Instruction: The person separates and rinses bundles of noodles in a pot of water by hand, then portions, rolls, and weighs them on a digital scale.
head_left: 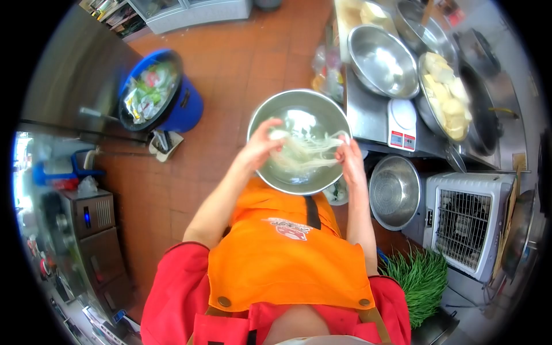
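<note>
Pale, thin noodles (307, 152) stretch between my two hands over a large steel bowl (257, 118) that looks to hold clear liquid. On the bowl's left side, my left hand (263, 142) is closed around one end of the strands. At the opposite rim, my right hand (350, 158) pinches the other end. Some strands hang loosely in the middle, and I cannot tell whether they touch the liquid. The bowl stands just in front of my orange apron (282, 259); what supports it is hidden.
To the right, a steel counter carries an empty-looking bowl (384, 60), a white scale (402, 123) and a bowl of pale chunks (445, 98). Below are a perforated basin (395, 192), an air cooler (468, 218) and green stalks (417, 282). A blue bin (187, 106) stands left.
</note>
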A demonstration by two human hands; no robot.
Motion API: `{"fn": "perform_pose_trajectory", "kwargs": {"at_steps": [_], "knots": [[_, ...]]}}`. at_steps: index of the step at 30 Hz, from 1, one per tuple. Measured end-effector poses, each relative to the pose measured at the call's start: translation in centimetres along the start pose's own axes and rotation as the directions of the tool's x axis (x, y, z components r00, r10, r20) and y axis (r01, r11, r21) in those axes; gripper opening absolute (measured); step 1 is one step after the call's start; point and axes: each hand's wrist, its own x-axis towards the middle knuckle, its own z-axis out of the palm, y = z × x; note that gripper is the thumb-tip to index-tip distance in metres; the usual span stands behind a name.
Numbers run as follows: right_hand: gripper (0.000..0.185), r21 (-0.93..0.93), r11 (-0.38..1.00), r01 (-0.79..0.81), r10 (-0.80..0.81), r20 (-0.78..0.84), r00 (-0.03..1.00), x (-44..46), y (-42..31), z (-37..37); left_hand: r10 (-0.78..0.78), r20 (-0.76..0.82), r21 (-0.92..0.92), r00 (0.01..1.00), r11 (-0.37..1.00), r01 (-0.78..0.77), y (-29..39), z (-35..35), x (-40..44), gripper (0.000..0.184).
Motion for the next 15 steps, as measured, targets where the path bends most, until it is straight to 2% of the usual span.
{"fn": "perform_pose_trajectory", "kwargs": {"at_steps": [1, 2, 3, 5, 6, 9, 10, 13, 14, 15], "knots": [[0.031, -0.149, 0.988, 0.025, -0.029, -0.021, 0.999, 0.1, 0.1, -1.2, 0.004, -0.043, 0.019, 0.999, 1.000, -0.003, 0.5, -1.1, -0.4, 0.052], [0.033, -0.400, 0.915, 0.049, -0.066, -0.028, 0.997, 0.1, -0.2, -2.6, 0.008, -0.082, 0.035, 0.997, 0.999, -0.005, 1.0, -2.4, -1.0, 0.051], [0.036, -0.624, 0.779, 0.067, -0.104, -0.024, 0.994, 0.0, -0.8, -3.8, 0.057, -0.102, 0.050, 0.993, 0.997, -0.053, 0.9, -4.4, -1.1, 0.048], [0.041, -0.906, 0.361, 0.221, -0.325, 0.100, 0.940, 0.6, -0.3, -7.0, 0.104, -0.155, 0.004, 0.982, 0.995, -0.104, 1.7, -6.8, -2.1, 0.044], [0.037, -0.949, 0.285, 0.133, -0.295, 0.046, 0.954, -1.1, -2.5, -5.9, 0.106, -0.179, -0.036, 0.978, 0.993, -0.114, 2.4, -7.3, -3.0, 0.043], [0.031, -0.993, -0.035, 0.110, -0.219, 0.115, 0.969, -1.8, -4.4, -7.4, 0.136, -0.268, -0.099, 0.954, 0.981, -0.168, 2.8, -10.0, -4.2, 0.047], [0.030, -0.995, -0.030, 0.095, -0.214, 0.099, 0.972, -1.6, -4.6, -8.0, 0.149, -0.304, -0.108, 0.941, 0.976, -0.189, 2.2, -11.2, -4.3, 0.050], [0.033, -0.952, 0.299, 0.070, -0.135, 0.031, 0.990, 0.3, -4.3, -9.8, 0.086, -0.363, -0.118, 0.928, 0.984, -0.137, -0.5, -14.7, -4.0, 0.050], [0.031, -0.781, 0.624, 0.034, -0.034, 0.017, 0.999, 0.5, -4.5, -9.6, 0.062, -0.402, -0.067, 0.914, 0.993, -0.097, -1.7, -15.6, -3.9, 0.051], [0.028, -0.536, 0.841, 0.077, -0.030, 0.097, 0.995, 0.4, -4.8, -8.6, 0.031, -0.408, -0.065, 0.912, 0.996, -0.063, -3.2, -16.7, -3.7, 0.052]]}}
